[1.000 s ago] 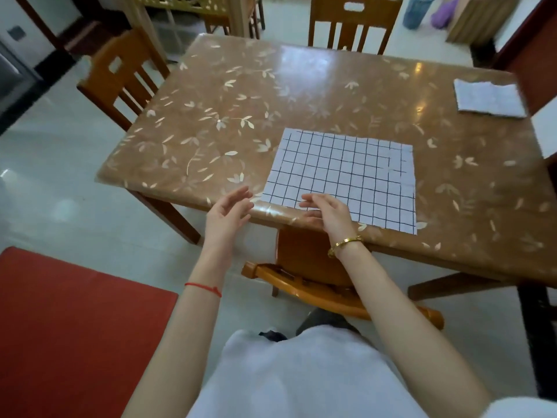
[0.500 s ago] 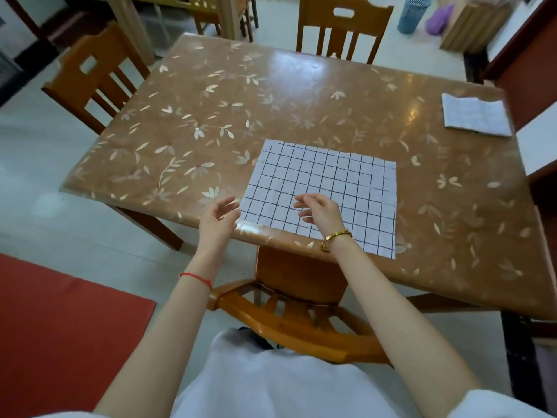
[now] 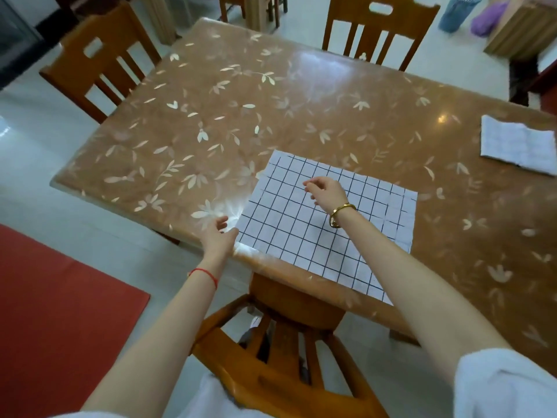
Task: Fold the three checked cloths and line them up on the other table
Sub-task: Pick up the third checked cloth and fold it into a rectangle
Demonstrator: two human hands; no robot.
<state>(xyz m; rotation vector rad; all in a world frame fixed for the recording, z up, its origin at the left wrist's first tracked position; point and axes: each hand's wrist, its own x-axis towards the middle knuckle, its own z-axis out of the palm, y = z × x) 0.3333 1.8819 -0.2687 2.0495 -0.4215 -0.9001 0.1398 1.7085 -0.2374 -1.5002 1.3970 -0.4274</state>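
Observation:
A white cloth with a dark check point(image 3: 301, 224) lies spread flat near the front edge of the brown leaf-patterned table point(image 3: 241, 116). My left hand point(image 3: 218, 236) sits at the cloth's near left corner, fingers apart, holding nothing. My right hand point(image 3: 327, 191) hovers over the cloth's middle with its fingers loosely curled and empty. A second checked cloth point(image 3: 515, 146) lies folded at the table's right edge.
A wooden chair point(image 3: 280, 357) stands tucked in right below me. Two more chairs flank the table, one on the left point(image 3: 99, 61) and one on the far side point(image 3: 379, 31). A red mat point(image 3: 60, 312) covers the floor at left.
My right hand has moved from the cloth's near edge forward over its middle. My left hand stays by the near left corner. The camera has come closer to the table.

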